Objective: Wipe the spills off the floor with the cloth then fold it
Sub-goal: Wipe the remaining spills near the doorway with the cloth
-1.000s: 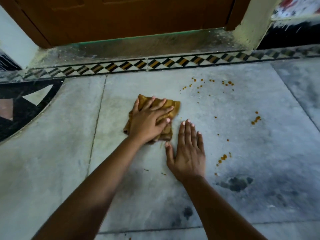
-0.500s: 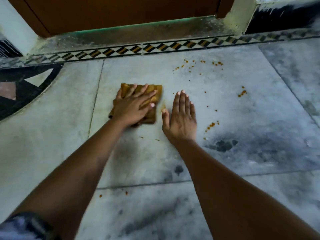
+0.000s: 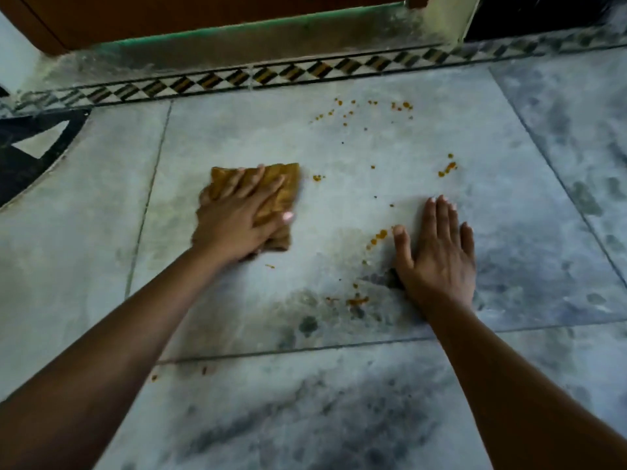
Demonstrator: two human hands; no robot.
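Mustard-brown cloth (image 3: 271, 188) lies flat under the left hand (image 3: 237, 222), pressed by spread fingers. The right hand (image 3: 437, 252), open-palmed, has shifted away rightward of the cloth, exposing orange spills (image 3: 376, 237) between them, unwiped.

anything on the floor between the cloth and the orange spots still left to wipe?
Nothing visible for most. The cloth, under the left hand, has bare floor between it and the far spots. The right hand rests flat beside the near spots, its thumb almost touching them.
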